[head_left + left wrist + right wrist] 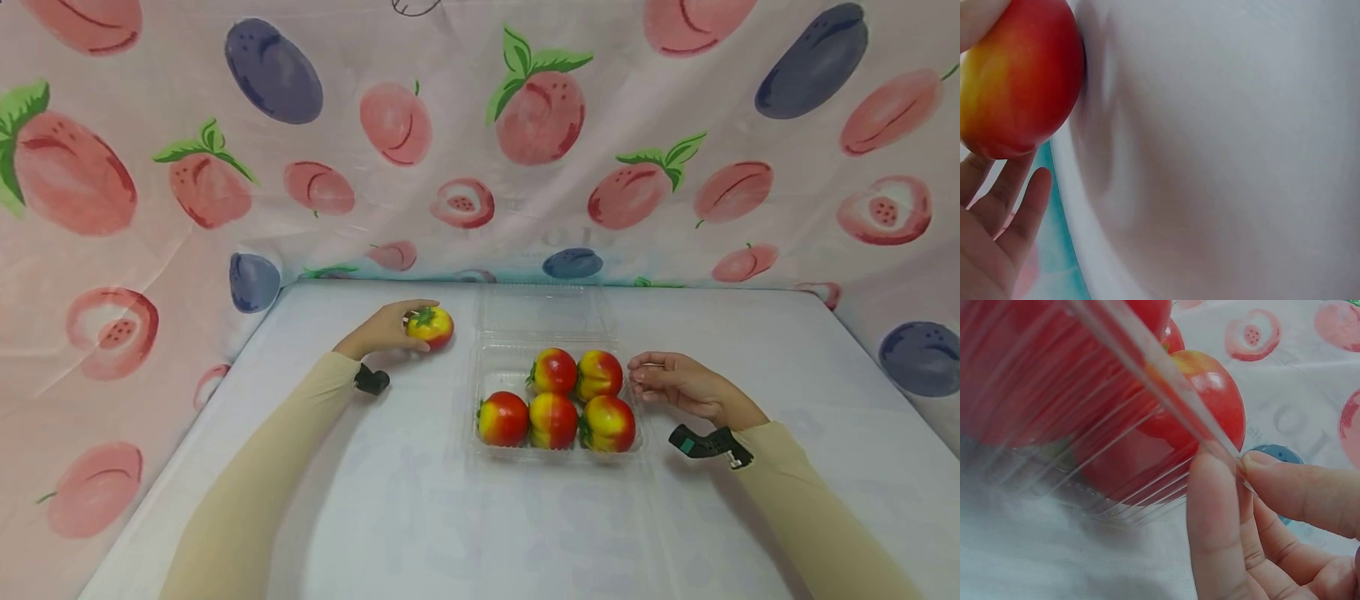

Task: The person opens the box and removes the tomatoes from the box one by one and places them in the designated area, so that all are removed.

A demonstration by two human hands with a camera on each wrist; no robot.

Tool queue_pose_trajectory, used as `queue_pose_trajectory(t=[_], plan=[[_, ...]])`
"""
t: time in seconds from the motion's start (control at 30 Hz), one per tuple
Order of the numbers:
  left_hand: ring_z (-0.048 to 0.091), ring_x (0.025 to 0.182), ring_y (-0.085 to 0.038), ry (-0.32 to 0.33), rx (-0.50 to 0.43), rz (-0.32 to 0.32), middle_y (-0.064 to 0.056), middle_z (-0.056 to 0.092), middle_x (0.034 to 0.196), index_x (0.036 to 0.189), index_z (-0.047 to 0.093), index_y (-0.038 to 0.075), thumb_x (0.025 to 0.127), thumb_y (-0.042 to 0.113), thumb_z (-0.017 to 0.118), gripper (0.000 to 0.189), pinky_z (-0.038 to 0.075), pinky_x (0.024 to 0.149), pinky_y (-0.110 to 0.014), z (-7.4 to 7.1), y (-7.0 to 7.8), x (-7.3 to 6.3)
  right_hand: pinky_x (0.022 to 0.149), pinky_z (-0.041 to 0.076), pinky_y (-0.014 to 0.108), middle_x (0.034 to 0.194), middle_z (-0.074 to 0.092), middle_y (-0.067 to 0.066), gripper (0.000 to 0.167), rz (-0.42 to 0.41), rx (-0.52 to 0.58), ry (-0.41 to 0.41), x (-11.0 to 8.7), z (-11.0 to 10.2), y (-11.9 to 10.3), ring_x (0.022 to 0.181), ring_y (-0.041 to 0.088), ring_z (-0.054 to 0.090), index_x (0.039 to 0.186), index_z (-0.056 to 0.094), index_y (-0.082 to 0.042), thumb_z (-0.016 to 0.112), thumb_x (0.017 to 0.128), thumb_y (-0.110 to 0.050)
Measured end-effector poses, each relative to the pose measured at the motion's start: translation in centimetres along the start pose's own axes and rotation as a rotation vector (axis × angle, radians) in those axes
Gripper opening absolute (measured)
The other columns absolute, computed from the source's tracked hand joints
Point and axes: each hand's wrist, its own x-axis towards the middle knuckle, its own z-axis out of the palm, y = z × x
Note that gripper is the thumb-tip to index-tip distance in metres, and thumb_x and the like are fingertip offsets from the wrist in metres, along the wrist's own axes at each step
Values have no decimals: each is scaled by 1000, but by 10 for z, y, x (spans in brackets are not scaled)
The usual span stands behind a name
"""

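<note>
One fruit-print cloth [337, 50] hung behind far edge of wht worktop [405, 517]. Clr plastic container [504, 360] sat approx. mid-worktop btwn L & R edges, lid [543, 310] open twd far edge. R hand [686, 385] pinched container at its R edge, thumb & index. L hand [386, 327] gripped red/yel fruit [438, 329] btwn thumb & fingers, L of container, nearer worktop's far edge; on or just above surface, can't tell. Five more fruits [553, 421] lay in container: 3 along near edge, 2 behind, twd far R corner. Blk wrist mounts [708, 442], one per arm, were smallest.
</note>
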Motion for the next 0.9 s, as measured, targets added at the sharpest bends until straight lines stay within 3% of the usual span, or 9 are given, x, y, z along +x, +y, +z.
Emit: queue_pose_trajectory(t=[0.37, 0.9], plan=[[51, 116, -32, -17, -14, -25, -19, 53, 133, 136, 48, 6, 72, 12, 79, 72, 40, 104, -48, -2, 4, 6, 77, 56, 20, 89, 67, -1, 13, 3, -10, 10, 0, 0, 0, 81, 10, 66, 104, 56, -9, 46, 98, -5], [47, 121, -37, -42, -45, -29, -21, 48, 137, 138, 44, 3, 74, 11, 78, 73, 40, 104, -50, -5, 6, 7, 76, 56, 20, 90, 67, -1, 14, -7, -13, 14, 0, 0, 1, 81, 10, 66, 104, 56, -9, 44, 98, -4]])
